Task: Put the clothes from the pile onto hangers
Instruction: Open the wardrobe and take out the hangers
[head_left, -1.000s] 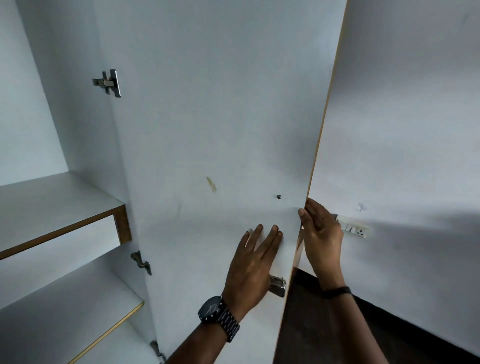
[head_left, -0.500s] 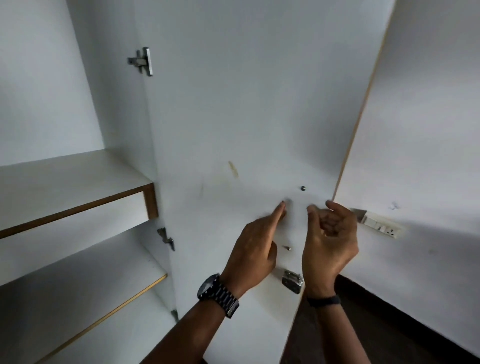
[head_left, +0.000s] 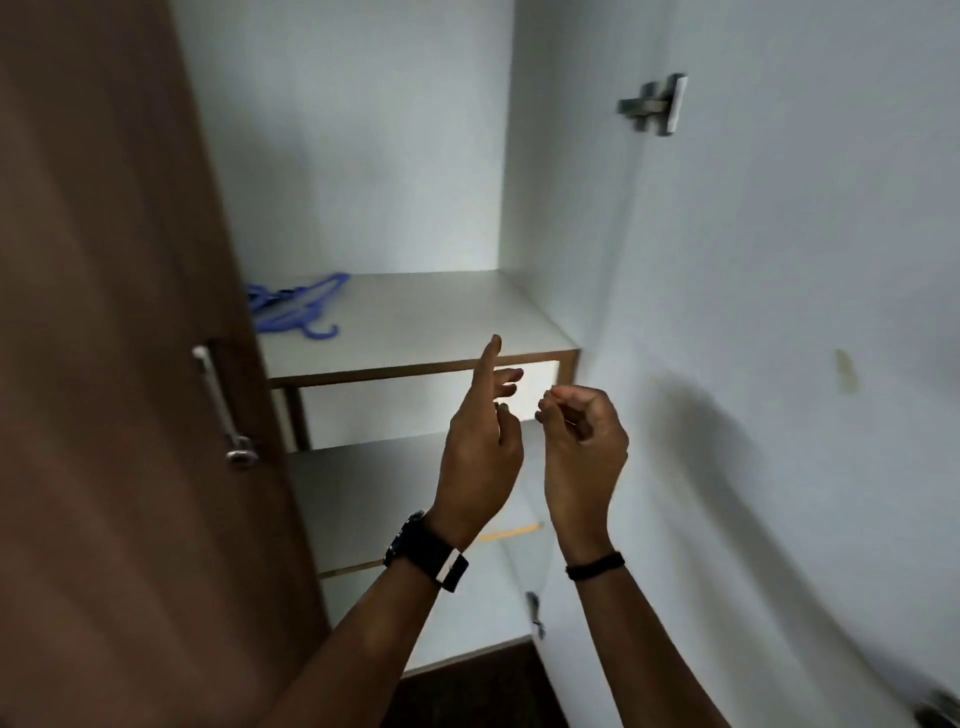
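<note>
White wardrobe shelf (head_left: 415, 332) carries blue hangers (head_left: 291, 306) at its left edge, hooks pointing toward the front edge. Left hand (head_left: 480, 447) open, forefinger raised; right hand (head_left: 582, 447) curled, empty.

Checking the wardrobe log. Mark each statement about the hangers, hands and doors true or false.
1. Blue hangers lie on the upper shelf. True.
2. The left hand grips a hanger. False: it holds nothing, forefinger raised.
3. The right hand has curled fingers and holds nothing visible. True.
4. Clothes hang inside the wardrobe. False: none show.
5. The brown door carries a metal handle. True.
</note>
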